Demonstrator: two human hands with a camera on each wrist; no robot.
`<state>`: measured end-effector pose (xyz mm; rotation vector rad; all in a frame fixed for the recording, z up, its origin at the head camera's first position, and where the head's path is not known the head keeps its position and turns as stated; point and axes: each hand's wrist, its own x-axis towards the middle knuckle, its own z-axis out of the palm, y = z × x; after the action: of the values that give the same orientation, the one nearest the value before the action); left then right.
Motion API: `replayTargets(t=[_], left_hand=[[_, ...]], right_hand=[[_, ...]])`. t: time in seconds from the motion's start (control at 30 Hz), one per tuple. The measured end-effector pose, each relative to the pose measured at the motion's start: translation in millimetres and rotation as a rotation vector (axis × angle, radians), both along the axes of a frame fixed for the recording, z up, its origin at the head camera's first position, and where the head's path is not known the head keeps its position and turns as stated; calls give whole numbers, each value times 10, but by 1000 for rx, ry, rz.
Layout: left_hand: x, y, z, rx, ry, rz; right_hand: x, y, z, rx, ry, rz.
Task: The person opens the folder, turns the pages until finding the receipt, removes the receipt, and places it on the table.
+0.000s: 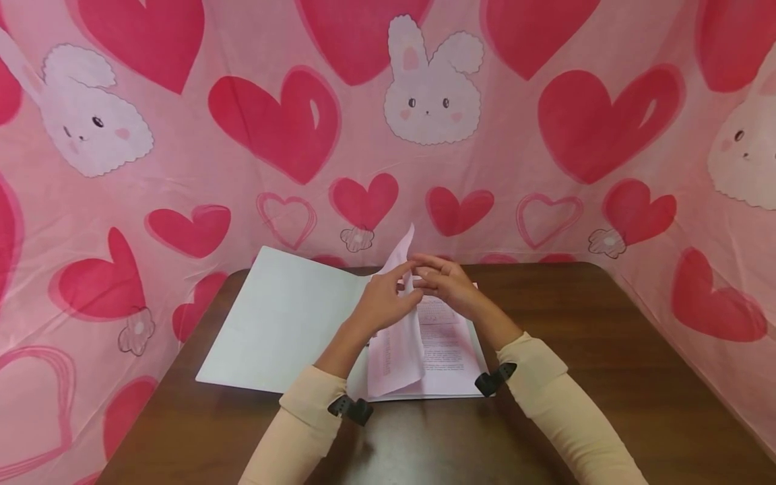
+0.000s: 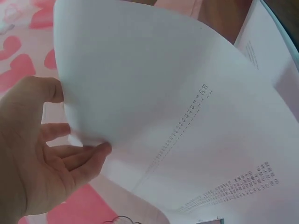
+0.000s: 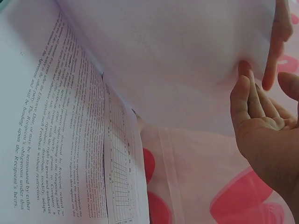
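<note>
touches a thin, pink-tinged white paper sheet (image 1: 400, 350), bowed into a soft curl and marked with rows of small print. meets its raised edge with thumb and fingertips of the left hand (image 1: 388, 300); cannot tell whether pinching or merely resting there. grips nothing with the right hand (image 1: 451, 286), fingers loosely extended, at least one fingertip against the paper from the right. has the sheet rising between the two hands, above flat printed pages (image 1: 445, 357) in an open, stiff, pale mint folder (image 1: 285, 323), on a dark brown wood-grain counter (image 1: 606, 323) before a wrinkled pink cloth (image 1: 509, 162) patterned with red hearts.
</note>
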<state>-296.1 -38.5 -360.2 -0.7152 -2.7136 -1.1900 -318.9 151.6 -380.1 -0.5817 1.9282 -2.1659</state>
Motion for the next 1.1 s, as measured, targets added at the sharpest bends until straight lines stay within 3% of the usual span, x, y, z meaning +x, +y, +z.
replayTargets(t=[0.3, 0.57, 0.8, 1.1], left_hand=[[-15, -46, 70, 128, -111, -72], [-27, -99, 92, 39, -26, -58], [-50, -170, 116, 19, -32, -39], [-68, -297, 128, -44, 15, 13]], right_hand=[[3, 38, -15, -13, 16, 54], [4, 36, -29, 13, 15, 64], [11, 60, -24, 105, 26, 56], [41, 144, -84, 179, 42, 28]])
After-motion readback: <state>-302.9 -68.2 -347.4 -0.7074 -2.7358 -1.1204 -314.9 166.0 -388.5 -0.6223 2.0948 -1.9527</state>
